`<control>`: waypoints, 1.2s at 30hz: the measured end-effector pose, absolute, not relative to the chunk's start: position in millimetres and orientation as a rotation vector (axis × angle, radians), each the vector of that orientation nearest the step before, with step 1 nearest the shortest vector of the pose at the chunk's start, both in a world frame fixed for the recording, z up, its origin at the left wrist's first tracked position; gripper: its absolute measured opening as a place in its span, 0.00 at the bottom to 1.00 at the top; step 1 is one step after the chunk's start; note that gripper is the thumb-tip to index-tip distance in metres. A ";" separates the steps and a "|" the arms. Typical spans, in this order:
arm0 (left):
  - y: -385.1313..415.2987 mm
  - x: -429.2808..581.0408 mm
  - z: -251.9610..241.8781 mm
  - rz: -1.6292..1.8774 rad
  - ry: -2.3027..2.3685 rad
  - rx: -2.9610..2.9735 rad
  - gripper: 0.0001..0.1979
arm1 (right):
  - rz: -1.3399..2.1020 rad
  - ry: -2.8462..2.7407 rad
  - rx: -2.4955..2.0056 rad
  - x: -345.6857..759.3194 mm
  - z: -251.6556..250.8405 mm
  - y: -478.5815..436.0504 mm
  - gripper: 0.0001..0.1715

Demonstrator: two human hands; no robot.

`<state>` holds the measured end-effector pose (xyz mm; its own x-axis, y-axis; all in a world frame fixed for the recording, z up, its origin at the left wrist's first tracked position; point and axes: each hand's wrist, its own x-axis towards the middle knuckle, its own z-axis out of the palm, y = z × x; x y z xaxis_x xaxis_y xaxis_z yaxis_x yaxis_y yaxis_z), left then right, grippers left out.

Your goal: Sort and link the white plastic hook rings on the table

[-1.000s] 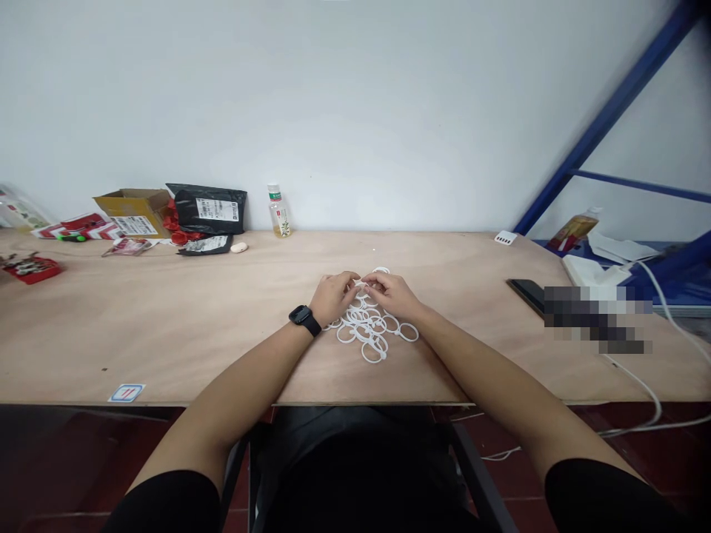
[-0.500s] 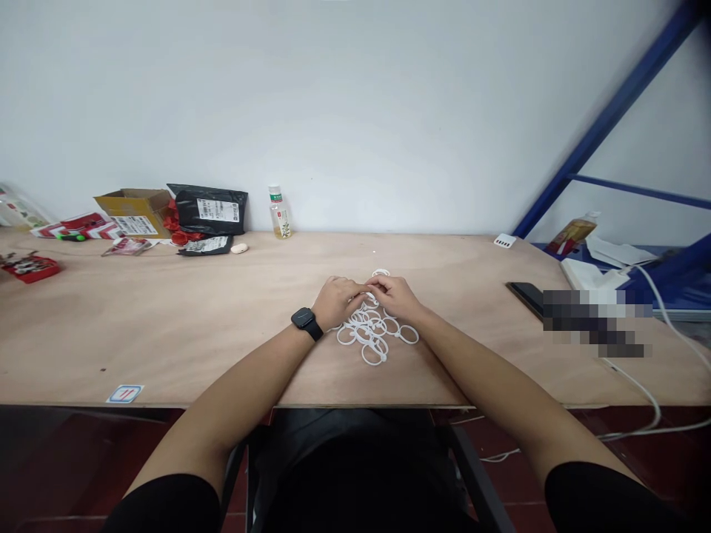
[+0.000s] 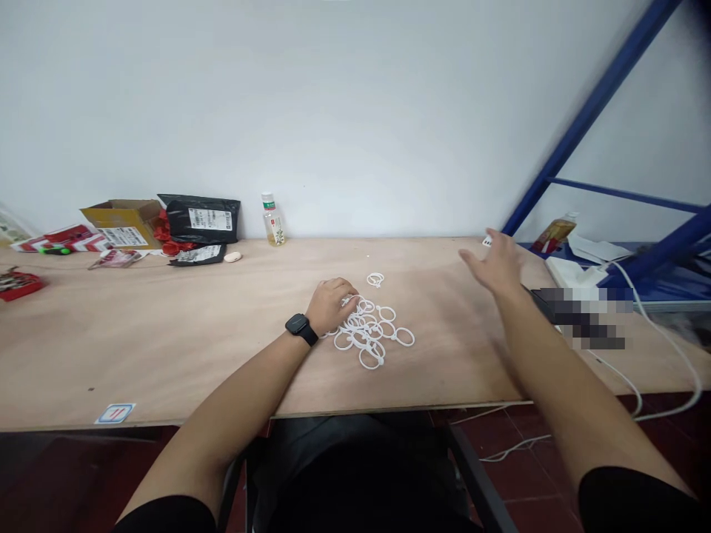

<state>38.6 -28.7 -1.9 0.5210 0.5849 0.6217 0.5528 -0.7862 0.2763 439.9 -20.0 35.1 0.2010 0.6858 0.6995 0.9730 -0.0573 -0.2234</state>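
A heap of white plastic rings [image 3: 371, 331] lies on the wooden table [image 3: 167, 333] in front of me. One small ring cluster [image 3: 375, 280] sits apart just behind the heap. My left hand [image 3: 331, 303], with a black watch on its wrist, rests on the left side of the heap with fingers curled on the rings. My right hand [image 3: 494, 265] is raised above the table to the right, fingers spread, holding nothing, near a small white charger [image 3: 487, 240] and a black phone [image 3: 541, 298].
At the back left stand a cardboard box [image 3: 123, 222], black parcel bags [image 3: 201, 218], red packets and a small bottle [image 3: 271, 220]. A blue metal rack [image 3: 600, 178] with a bottle, white cables [image 3: 655, 355] and a power strip is at the right.
My right hand has left the rings and swung up and to the right, opening. The left hand stays on the heap. The view has turned slightly right.
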 end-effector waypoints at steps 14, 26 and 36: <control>-23.3 40.5 -6.1 1.103 1.061 2.686 0.07 | -0.369 -1.175 -2.005 552.9 -2.6 -49.4 0.47; -22.7 33.8 -3.7 1.301 1.356 2.478 0.06 | 0.438 -1.949 -1.134 243.3 36.3 -26.2 0.14; -26.9 36.8 -1.5 1.302 1.364 2.524 0.06 | 0.841 -1.771 -1.063 218.3 0.9 -40.8 0.16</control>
<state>36.8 -26.9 -1.5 0.2833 0.6902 0.6659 0.6974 -0.6248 0.3510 218.3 -40.8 0.9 -0.2465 0.9083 0.3381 0.3122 0.4046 -0.8595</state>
